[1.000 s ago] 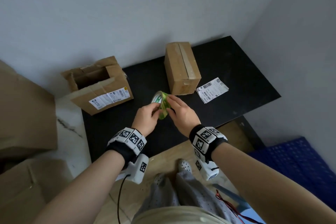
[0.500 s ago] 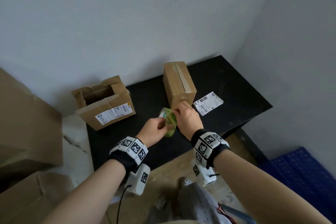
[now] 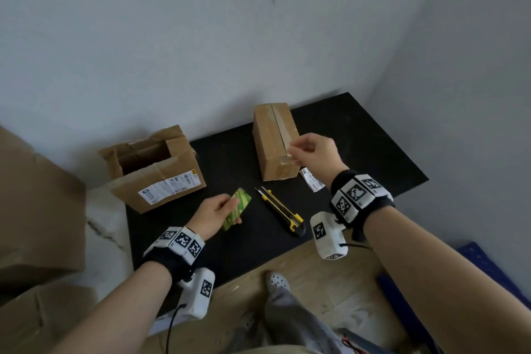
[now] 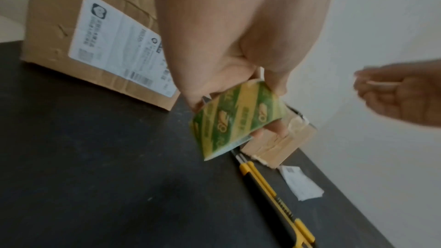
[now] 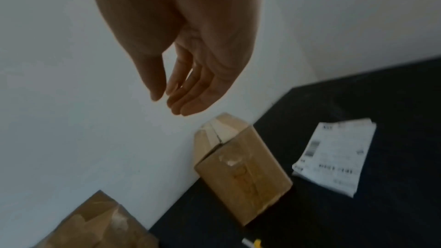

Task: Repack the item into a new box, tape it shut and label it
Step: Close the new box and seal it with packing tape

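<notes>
A shut brown box (image 3: 274, 141) with clear tape along its top seam stands at the back of the black table (image 3: 373, 152). My right hand (image 3: 298, 149) hovers at its near top edge and pinches a thin pale strip, seemingly tape, also seen in my right hand (image 4: 391, 90) in the left wrist view. My left hand (image 3: 227, 205) grips a green and yellow tape roll (image 3: 238, 207) above the table's middle; the tape roll (image 4: 238, 118) is held between thumb and fingers. A white shipping label (image 3: 311, 181) lies right of the box, partly behind my right wrist.
An open, labelled cardboard box (image 3: 161, 178) stands at the table's left. A yellow utility knife (image 3: 280, 210) lies between my hands. Large cardboard boxes (image 3: 34, 210) are stacked on the left, a blue crate (image 3: 488, 267) sits on the floor at the right. Walls close the back and right.
My hands have parted: the right hand left the roll and rose to the shut box's near edge, while the left drew the roll down and left. The knife has come into sight.
</notes>
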Motion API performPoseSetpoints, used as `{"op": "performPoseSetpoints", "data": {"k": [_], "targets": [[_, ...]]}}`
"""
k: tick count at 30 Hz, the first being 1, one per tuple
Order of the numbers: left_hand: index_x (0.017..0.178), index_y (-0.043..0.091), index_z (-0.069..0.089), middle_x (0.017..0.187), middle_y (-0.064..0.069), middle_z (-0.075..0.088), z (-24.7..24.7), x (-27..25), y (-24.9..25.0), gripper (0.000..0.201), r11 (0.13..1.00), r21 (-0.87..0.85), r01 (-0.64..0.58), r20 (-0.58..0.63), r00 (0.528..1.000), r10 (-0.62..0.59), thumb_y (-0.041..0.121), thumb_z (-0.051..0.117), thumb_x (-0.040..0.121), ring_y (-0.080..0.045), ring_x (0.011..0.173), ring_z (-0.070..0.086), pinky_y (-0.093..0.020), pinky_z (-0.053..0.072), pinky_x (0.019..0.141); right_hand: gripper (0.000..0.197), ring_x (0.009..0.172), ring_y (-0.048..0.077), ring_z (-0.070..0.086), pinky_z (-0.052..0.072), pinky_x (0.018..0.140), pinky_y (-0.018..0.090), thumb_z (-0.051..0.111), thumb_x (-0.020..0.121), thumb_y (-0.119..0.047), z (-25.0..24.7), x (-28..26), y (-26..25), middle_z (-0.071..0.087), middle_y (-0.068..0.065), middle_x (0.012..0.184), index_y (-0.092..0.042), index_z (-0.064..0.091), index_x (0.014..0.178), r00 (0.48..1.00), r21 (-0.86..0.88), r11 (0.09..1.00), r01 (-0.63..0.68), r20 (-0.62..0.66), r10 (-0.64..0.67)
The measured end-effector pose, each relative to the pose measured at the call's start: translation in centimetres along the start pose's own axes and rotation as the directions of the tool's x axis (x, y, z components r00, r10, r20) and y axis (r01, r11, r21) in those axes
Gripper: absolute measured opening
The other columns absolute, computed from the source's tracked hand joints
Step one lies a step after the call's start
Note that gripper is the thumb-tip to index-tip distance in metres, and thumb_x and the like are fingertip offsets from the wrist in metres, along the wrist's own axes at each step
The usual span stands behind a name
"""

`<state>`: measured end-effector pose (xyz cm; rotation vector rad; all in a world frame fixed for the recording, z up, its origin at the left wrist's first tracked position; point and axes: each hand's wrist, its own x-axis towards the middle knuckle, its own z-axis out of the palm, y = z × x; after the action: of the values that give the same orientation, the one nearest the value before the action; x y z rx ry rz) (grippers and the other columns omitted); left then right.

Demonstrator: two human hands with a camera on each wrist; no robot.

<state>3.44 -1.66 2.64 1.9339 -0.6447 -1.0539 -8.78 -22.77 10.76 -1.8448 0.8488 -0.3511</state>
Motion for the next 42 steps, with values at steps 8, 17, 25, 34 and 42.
{"op": "performPoseSetpoints", "data": {"k": [8,17,25,34,42], "targets": [[0.098,0.010,0.063,0.085,-0.003,0.071,0.4,1.7,3.8,0.022,0.988,-0.090,-0.129,-0.032,0.991,0.127,0.024,0.046,0.097,0.000,0.076,0.067,-0.012,0.047,0.068,0.015,0.082,0.018,0.069,0.057,0.074,0.026,0.069,0.083,-0.011,2.1,1.1,2.0,0.070,0.009,0.089,-0.008,0.064,0.097,0.994,0.150,0.988,-0.044,0.104,0.028],[0.097,0.017,0.060,0.097,-0.002,0.068,0.8,3.4,5.1,0.009,0.981,-0.131,-0.146,-0.009,0.989,0.146,0.012,0.054,0.093,-0.012,0.089,0.069,-0.025,0.053,0.077,0.018,0.077,0.015,0.067,0.056,0.070,0.027,0.070,0.082,-0.014,1.7,3.3,4.2,0.070,0.006,0.087,-0.013,0.062,0.097,0.988,0.149,0.981,-0.126,-0.065,0.137],[0.101,0.018,0.061,0.099,0.002,0.067,1.4,4.4,4.8,0.014,0.985,-0.063,-0.162,-0.069,0.985,0.158,0.011,0.058,0.090,-0.009,0.094,0.065,-0.025,0.053,0.081,0.029,0.082,0.016,0.066,0.057,0.076,0.035,0.076,0.075,-0.021,1.5,5.4,7.1,0.067,0.001,0.091,-0.017,0.062,0.099,0.929,0.142,0.959,-0.245,-0.248,0.274],[0.103,0.011,0.064,0.100,0.000,0.067,1.4,4.8,4.9,0.016,0.980,0.004,-0.199,-0.096,0.975,0.198,0.008,0.060,0.088,-0.005,0.092,0.064,-0.013,0.051,0.074,0.021,0.074,0.008,0.059,0.044,0.060,0.017,0.073,0.078,-0.018,1.4,5.8,7.3,0.061,-0.004,0.082,-0.017,0.059,0.094,0.922,0.084,0.966,-0.244,-0.288,0.258],[0.105,0.009,0.064,0.101,0.000,0.066,1.3,4.3,4.9,0.018,0.974,-0.010,-0.225,-0.112,0.969,0.222,0.006,0.060,0.088,-0.004,0.093,0.064,-0.012,0.051,0.077,0.020,0.075,0.010,0.055,0.037,0.054,0.017,0.069,0.081,-0.023,1.5,5.7,7.4,0.057,-0.003,0.085,-0.017,0.060,0.098,0.933,-0.039,0.973,-0.227,-0.296,0.206]]}}
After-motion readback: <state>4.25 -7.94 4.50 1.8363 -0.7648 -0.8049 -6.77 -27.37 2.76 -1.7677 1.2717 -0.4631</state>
